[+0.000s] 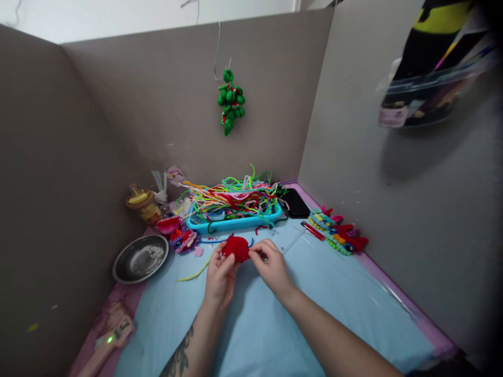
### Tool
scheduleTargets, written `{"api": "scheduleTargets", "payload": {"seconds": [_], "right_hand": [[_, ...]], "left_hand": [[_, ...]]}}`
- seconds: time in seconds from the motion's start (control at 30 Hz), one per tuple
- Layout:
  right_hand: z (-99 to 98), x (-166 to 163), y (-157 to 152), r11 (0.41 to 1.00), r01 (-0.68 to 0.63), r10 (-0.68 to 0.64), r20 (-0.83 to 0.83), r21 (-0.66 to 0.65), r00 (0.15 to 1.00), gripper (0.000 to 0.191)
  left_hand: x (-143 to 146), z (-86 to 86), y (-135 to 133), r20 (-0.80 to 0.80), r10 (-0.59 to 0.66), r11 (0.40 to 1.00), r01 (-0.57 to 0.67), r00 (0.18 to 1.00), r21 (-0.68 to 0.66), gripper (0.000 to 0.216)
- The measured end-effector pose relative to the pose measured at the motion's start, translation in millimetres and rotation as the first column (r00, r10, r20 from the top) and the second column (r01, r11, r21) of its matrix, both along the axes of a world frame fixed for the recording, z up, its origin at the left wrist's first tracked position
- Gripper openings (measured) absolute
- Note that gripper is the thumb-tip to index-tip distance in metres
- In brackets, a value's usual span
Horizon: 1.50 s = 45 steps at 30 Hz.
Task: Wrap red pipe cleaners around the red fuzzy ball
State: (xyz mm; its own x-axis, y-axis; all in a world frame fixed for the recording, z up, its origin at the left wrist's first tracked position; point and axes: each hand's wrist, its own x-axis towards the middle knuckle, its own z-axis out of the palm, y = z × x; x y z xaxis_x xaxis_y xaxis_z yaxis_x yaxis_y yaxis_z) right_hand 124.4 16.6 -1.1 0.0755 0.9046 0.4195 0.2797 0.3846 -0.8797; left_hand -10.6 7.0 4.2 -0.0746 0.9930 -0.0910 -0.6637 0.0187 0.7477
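Note:
A round red crocheted piece [237,248] is held above the middle of the blue cloth. My left hand [220,273] grips it from the left, thumb across its front and fingers behind. At its right edge my right hand [272,264] is closed in a pinch; whether the fingertips hold the edge itself or a fine tool or thread there is too small to tell. A blue strand of yarn [214,241] runs behind the piece, and a yellow-green strand [193,276] lies left of my left hand.
A blue tray [236,225] heaped with colourful yarn ends stands at the back. Crocheted fish [346,238] and a red cutter [313,231] lie right, near a black phone [296,203]. A metal bowl [135,262] and a pink glue gun [112,340] are left. Grey partitions enclose the table.

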Motion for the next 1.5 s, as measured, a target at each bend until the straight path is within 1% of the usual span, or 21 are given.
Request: {"api": "scheduleTargets", "payload": {"seconds": [0.1, 0.27, 0.6, 0.73, 0.87, 0.97, 1.17, 1.27, 1.33, 1.4, 1.43, 1.5], "right_hand": [[-0.9, -0.8, -0.2, 1.0, 0.021, -0.021, -0.013, 0.007, 1.0, 0.01], [-1.6, -2.4, -0.3, 1.0, 0.012, -0.012, -0.017, 0.01, 1.0, 0.011], [-10.5, -4.8, 0.8, 0.997, 0.019, -0.022, -0.034, -0.073, 0.999, 0.009], [-10.5, -8.0, -0.1, 0.995, 0.0, -0.006, -0.056, -0.104, 0.998, 0.008], [-9.5, -11.9, -2.1, 0.993, -0.014, 0.007, -0.066, -0.117, 0.998, 0.008], [-9.8, -13.3, -3.1, 0.993, -0.018, 0.012, -0.051, -0.118, 0.999, 0.009], [-12.9, -11.5, -2.0, 0.997, 0.032, -0.027, 0.066, -0.069, 0.997, 0.009], [-12.0, -10.3, -2.3, 0.998, 0.016, -0.012, 0.067, -0.058, 0.998, 0.011], [-8.9, -9.8, -3.7, 0.999, -0.001, 0.003, 0.04, -0.044, 0.999, 0.017], [-4.5, -9.5, -5.7, 0.999, -0.043, 0.043, 0.006, -0.021, 0.999, 0.025], [-2.2, -9.3, -6.6, 0.997, -0.075, 0.075, -0.006, -0.009, 0.997, 0.026], [1.1, -8.7, -7.8, 0.99, -0.138, 0.138, -0.007, 0.006, 0.99, 0.018]], "left_hand": [[0.4, 0.5, -0.2, 0.013, -0.011, 1.0, 0.011, 1.0, -0.013, 0.044], [0.1, 1.1, -1.2, 0.044, -0.039, 0.998, 0.041, 0.998, -0.039, 0.045], [0.9, 1.5, -1.1, 0.063, -0.042, 0.999, 0.044, 0.997, -0.026, 0.043], [1.6, 2.4, -0.8, 0.084, -0.031, 0.999, 0.033, 0.996, -0.012, 0.043], [1.1, 0.9, -0.8, 0.098, -0.054, 0.998, 0.052, 0.994, 0.022, 0.044], [0.6, -0.8, -1.2, 0.101, -0.057, 0.998, 0.054, 0.993, 0.028, 0.044], [1.1, -2.2, -0.3, 0.077, -0.026, 1.0, 0.026, 0.997, 0.004, 0.045], [0.9, -1.7, 0.2, 0.064, 0.0, 1.0, 0.002, 0.998, -0.024, 0.045], [1.0, -1.3, 0.0, 0.045, 0.023, 0.999, -0.021, 0.999, -0.049, 0.044], [1.6, -1.5, -0.5, 0.017, 0.035, 0.997, -0.033, 0.999, -0.064, 0.044], [2.2, -1.9, -0.8, 0.003, 0.033, 0.997, -0.033, 0.999, -0.066, 0.044], [3.7, -3.5, -1.4, -0.028, 0.022, 0.998, -0.023, 0.999, -0.053, 0.045]]}}
